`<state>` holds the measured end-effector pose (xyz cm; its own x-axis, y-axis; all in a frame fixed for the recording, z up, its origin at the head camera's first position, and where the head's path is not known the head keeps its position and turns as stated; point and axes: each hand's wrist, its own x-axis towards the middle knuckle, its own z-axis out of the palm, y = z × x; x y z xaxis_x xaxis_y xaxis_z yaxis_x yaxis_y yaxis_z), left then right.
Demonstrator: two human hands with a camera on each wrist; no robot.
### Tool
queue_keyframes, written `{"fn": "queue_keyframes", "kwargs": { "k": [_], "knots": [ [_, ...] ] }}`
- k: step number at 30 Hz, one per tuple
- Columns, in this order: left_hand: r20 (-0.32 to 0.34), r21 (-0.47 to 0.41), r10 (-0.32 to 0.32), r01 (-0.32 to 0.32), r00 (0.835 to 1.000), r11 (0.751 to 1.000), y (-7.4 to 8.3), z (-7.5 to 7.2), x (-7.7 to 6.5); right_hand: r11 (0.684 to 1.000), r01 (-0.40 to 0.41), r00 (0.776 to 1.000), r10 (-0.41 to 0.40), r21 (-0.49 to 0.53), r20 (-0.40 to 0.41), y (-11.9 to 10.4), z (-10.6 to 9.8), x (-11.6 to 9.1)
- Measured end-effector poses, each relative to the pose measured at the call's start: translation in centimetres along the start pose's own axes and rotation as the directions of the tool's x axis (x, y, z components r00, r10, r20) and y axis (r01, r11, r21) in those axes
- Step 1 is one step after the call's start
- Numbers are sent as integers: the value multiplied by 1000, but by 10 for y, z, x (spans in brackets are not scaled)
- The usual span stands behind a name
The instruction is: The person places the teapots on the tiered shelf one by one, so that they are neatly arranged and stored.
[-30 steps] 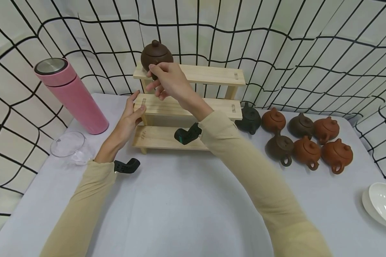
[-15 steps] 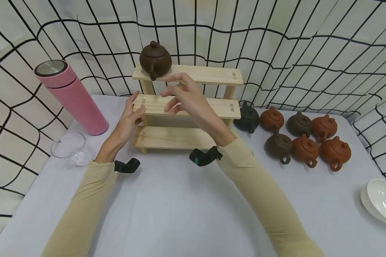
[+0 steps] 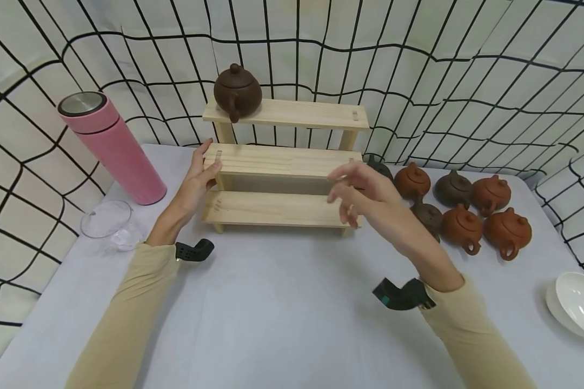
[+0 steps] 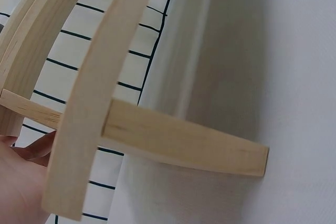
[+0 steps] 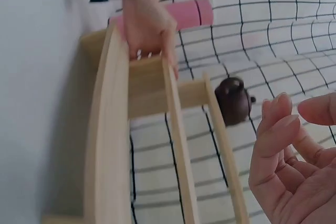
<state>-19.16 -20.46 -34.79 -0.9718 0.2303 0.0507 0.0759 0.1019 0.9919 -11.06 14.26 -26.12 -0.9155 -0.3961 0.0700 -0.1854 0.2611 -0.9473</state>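
A three-tier wooden shelf rack stands on the white-covered table. My left hand holds the left end of its middle board, thumb over the front edge; its far fingers are partly hidden behind the wood. On the top board's left end sits a dark brown teapot, handle toward me, with no hand on it. My right hand hangs in the air by the rack's right end, holding nothing, fingers loosely bent. Behind it, a black teapot and a dark brown teapot are partly covered from view.
Several reddish clay teapots and a dark one cluster right of the rack. A white bowl is at the right edge. Left stand a pink thermos and a clear glass cup. Black wire mesh rises behind.
My right hand has let go of the dark brown teapot on the top board and moved right and down toward the other teapots. The left hand has stayed on the rack.
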Motion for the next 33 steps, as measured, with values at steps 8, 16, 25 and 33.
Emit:
{"fn": "queue_keyframes", "kwargs": {
  "k": [8,16,25,33],
  "knots": [
    [2,-5,11,-11,1000,1000,0,1,1,982,-79,991,60,-170,-116,36,-55,-58],
    [4,2,13,-13,1000,1000,0,1,1,949,-220,955,162,-225,-248,89,-107,-97],
    [-2,13,7,-7,1000,1000,0,1,1,874,-418,900,361,-246,-245,119,-123,-121],
    [-3,10,9,-9,1000,1000,0,2,0,862,-486,872,468,-144,-140,133,-115,-115]
  ]
}}
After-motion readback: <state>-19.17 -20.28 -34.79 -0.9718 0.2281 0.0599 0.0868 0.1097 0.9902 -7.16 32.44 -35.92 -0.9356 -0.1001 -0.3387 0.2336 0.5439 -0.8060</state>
